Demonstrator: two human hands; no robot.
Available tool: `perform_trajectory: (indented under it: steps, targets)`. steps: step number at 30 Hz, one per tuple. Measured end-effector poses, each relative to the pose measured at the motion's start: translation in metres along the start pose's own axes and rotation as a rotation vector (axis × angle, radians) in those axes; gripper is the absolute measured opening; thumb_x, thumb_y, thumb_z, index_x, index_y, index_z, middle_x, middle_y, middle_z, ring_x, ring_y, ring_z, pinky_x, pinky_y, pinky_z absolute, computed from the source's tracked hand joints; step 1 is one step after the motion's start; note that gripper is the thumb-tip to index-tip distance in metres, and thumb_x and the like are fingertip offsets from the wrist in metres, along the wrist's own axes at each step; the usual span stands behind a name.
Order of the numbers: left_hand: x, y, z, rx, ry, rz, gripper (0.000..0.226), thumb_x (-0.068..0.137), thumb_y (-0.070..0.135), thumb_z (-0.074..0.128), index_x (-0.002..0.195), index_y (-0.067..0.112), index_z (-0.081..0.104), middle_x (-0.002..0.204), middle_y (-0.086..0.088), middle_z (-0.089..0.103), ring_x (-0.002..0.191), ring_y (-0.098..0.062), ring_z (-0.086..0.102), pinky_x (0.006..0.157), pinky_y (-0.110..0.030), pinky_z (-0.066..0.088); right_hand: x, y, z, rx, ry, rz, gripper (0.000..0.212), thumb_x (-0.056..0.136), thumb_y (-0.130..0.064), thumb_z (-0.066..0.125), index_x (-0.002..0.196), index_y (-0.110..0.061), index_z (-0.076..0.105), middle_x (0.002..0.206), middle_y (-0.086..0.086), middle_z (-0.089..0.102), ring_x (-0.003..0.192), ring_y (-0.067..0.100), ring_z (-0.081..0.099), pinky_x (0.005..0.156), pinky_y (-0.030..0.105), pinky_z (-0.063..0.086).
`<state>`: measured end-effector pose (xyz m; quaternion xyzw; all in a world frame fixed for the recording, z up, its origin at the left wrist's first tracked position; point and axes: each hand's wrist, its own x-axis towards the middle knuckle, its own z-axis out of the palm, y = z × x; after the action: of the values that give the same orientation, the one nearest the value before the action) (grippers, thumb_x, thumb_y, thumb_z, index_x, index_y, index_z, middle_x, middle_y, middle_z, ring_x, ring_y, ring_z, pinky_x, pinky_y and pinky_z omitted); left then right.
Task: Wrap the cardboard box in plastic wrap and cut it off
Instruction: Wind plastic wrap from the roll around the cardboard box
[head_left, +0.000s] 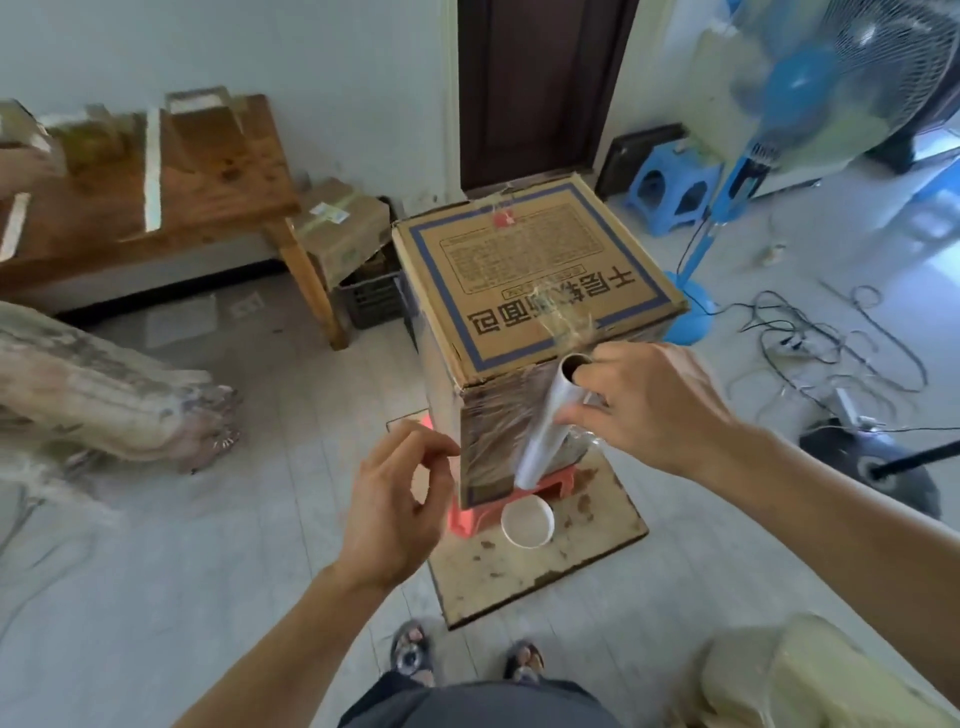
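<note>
Sandalled feet (410, 657) stand just short of the cardboard box (535, 270), which sits upright on a red stool (465, 522) atop a stained board (582, 551). Against the box's near face, filmed over, the right hand (644, 410) grips a tilted plastic wrap roll (548, 426). At the box's near-left corner hovers the left hand (400, 499), fingers curled, thumb near forefinger; whether it pinches film, I cannot tell.

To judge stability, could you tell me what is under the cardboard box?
A red plastic stool supports the cardboard box, standing on a stained board. The box and the plastic wrap roll hide most of it.
</note>
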<state>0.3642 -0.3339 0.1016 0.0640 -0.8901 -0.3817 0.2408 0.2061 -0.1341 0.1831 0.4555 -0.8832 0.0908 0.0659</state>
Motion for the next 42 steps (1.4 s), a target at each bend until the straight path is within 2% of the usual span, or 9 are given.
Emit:
perform_trajectory:
  steps: [3,7,9,11,23,30,33,38,42]
  targets:
    - [-0.017,-0.009,0.035,-0.173,-0.159,-0.284,0.018,0.092,0.005,0.058,0.087,0.019,0.069,0.083,0.01,0.066,0.076,-0.007,0.06,0.064,-0.012,0.044,-0.003,0.0,-0.001,0.005,0.014,0.019,0.03,0.08,-0.044,0.077,0.079,-0.015,0.067,0.062,-0.004,0.051,0.054,0.021,0.053,0.054,0.024,0.032]
    - [-0.031,-0.029,0.103,-0.568,-0.419,-1.007,0.017,0.096,0.016,0.054,0.101,0.021,0.07,0.098,-0.003,0.071,0.087,-0.016,0.066,0.069,-0.029,0.051,-0.002,-0.001,0.001,-0.036,0.017,0.042,0.03,0.078,-0.043,0.079,0.077,-0.014,0.071,0.065,-0.003,0.054,0.054,0.017,0.045,0.054,0.023,0.033]
    - [-0.028,-0.033,0.125,-0.869,-0.42,-1.345,0.015,0.097,0.019,0.053,0.106,0.014,0.064,0.099,-0.008,0.069,0.091,-0.022,0.065,0.074,-0.036,0.047,-0.002,0.0,0.002,-0.028,0.009,0.055,0.031,0.078,-0.043,0.079,0.078,-0.013,0.072,0.067,-0.003,0.054,0.055,0.014,0.042,0.054,0.023,0.034]
    - [-0.023,-0.039,0.141,-1.023,-0.382,-1.481,0.011,0.097,0.017,0.052,0.099,0.011,0.062,0.098,-0.01,0.065,0.092,-0.024,0.062,0.071,-0.033,0.044,-0.001,-0.001,0.002,-0.018,-0.009,0.064,0.032,0.079,-0.045,0.077,0.079,-0.013,0.073,0.07,-0.002,0.057,0.056,0.016,0.047,0.052,0.024,0.038]
    - [-0.009,-0.064,0.179,-1.358,-0.208,-1.549,0.022,0.099,0.013,0.048,0.113,0.004,0.063,0.104,-0.014,0.069,0.09,-0.026,0.068,0.075,-0.037,0.049,0.001,0.013,0.001,0.001,-0.06,-0.074,0.03,0.083,-0.042,0.075,0.075,-0.014,0.068,0.07,-0.003,0.053,0.056,0.013,0.046,0.047,0.027,0.044]
    - [-0.014,-0.056,0.217,-1.501,0.18,-1.478,0.032,0.094,0.021,0.043,0.115,0.008,0.063,0.096,-0.011,0.073,0.085,-0.023,0.069,0.078,-0.038,0.045,0.021,0.043,0.001,0.049,-0.131,-0.39,0.029,0.092,-0.041,0.057,0.082,-0.015,0.062,0.073,-0.002,0.048,0.053,0.019,0.049,0.042,0.035,0.044]
    - [-0.02,-0.046,0.235,-1.554,0.402,-1.474,0.036,0.084,0.024,0.052,0.115,0.01,0.062,0.101,-0.01,0.069,0.089,-0.022,0.067,0.08,-0.038,0.045,0.026,0.05,-0.006,0.017,-0.17,-0.526,0.021,0.094,-0.035,0.058,0.087,-0.015,0.062,0.073,-0.001,0.051,0.046,0.021,0.049,0.037,0.027,0.038]
    - [-0.015,-0.019,0.251,-1.602,0.638,-1.43,0.022,0.098,0.02,0.041,0.099,0.009,0.059,0.072,-0.006,0.066,0.062,-0.016,0.062,0.07,-0.033,0.044,0.035,0.058,-0.013,0.0,-0.245,-0.645,0.024,0.083,-0.031,0.075,0.08,-0.016,0.057,0.061,0.0,0.046,0.038,0.024,0.04,0.037,0.023,0.027]
    - [-0.007,-0.01,0.261,-1.624,0.792,-1.408,0.026,0.1,0.023,0.04,0.098,0.008,0.061,0.074,-0.009,0.068,0.077,-0.02,0.058,0.087,-0.036,0.045,0.036,0.061,-0.015,-0.059,-0.298,-0.676,0.027,0.076,-0.026,0.082,0.082,-0.021,0.056,0.063,-0.002,0.048,0.04,0.022,0.044,0.035,0.027,0.034]
